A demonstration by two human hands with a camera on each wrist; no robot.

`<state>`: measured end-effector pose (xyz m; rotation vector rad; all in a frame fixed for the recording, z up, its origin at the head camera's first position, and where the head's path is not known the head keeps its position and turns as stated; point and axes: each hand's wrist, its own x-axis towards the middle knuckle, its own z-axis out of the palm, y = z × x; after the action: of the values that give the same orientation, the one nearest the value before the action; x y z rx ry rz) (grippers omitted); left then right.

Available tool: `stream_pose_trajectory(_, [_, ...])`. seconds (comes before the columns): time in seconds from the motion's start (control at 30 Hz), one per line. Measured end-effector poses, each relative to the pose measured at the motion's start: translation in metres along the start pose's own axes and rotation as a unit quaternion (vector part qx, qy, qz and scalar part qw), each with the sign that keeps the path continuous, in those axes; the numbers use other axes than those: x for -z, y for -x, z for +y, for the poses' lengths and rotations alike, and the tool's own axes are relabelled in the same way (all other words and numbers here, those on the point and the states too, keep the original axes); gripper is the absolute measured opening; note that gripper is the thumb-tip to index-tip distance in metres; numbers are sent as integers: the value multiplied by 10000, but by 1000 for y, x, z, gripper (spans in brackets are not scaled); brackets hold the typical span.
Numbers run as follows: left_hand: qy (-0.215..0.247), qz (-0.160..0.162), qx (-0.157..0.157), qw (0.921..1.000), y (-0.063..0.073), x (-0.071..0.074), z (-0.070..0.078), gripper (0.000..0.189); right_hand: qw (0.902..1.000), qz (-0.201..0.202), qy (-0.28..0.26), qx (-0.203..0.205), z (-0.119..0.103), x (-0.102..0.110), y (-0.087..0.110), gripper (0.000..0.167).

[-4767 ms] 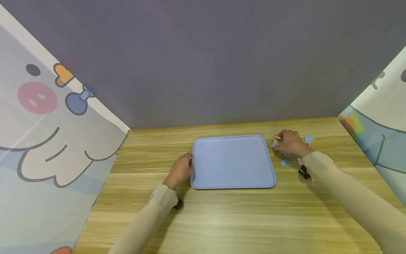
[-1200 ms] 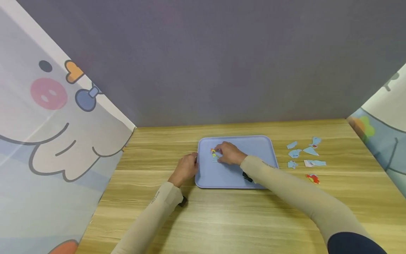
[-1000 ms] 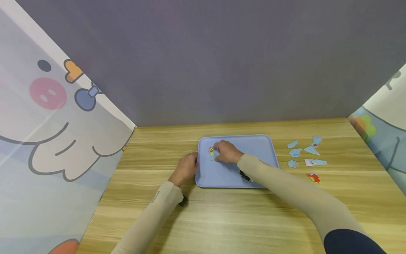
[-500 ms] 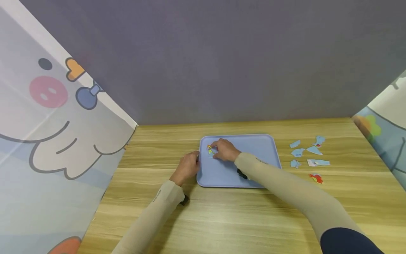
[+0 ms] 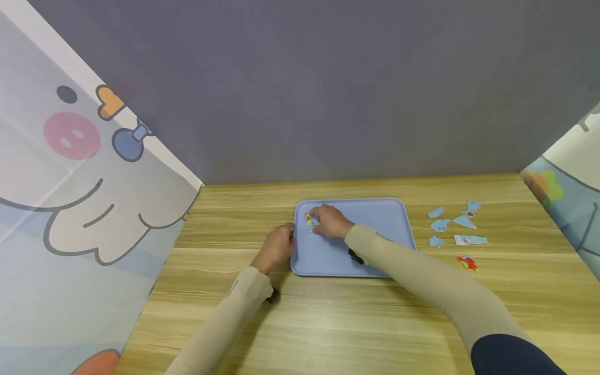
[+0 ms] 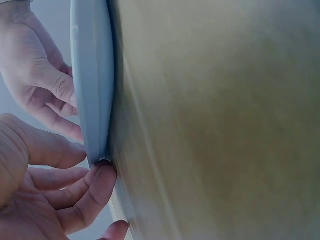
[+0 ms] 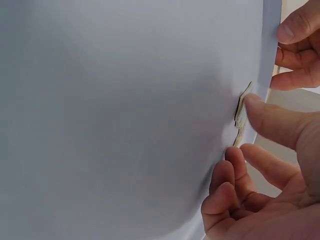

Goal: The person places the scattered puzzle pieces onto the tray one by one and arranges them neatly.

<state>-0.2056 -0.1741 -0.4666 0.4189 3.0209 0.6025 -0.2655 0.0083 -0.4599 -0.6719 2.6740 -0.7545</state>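
A pale blue-violet tray (image 5: 370,213) lies on the table. My left hand (image 5: 275,247) grips its left edge; in the left wrist view the thumb is at the rim (image 6: 92,75) and fingertips reach under it. Over the tray's upper left, my right hand (image 5: 332,221) holds a flat, irregular puzzle piece (image 5: 310,223) with yellow, red and light blue print. In the right wrist view the thumb is on the piece (image 7: 241,109), which shows a stepped edge; whether it is one piece or two joined, I cannot tell. It lies on or just above the tray floor.
Several light blue puzzle pieces (image 5: 439,225) lie scattered on the wooden table (image 5: 328,323) right of the tray, with a red one (image 5: 467,262) nearest me. A grey panel (image 5: 328,104) stands behind, and a cartoon-printed sheet (image 5: 94,198) rises at the left.
My right hand has gone from the scattered pieces at the right into the tray with the puzzle piece, then slid a little left. My left hand has stayed at the tray's left edge.
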Motion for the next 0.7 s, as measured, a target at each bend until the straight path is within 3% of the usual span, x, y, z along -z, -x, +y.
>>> stream_pose_trajectory(0.27, [165,-133,211,9996,2,5,1,38,9996,198,-104,158,4,11,10,48])
stream_pose_trajectory(0.7, [282,-257,316,9988,2,6,0,28,9995,225,-101,-190,33,40,52,44])
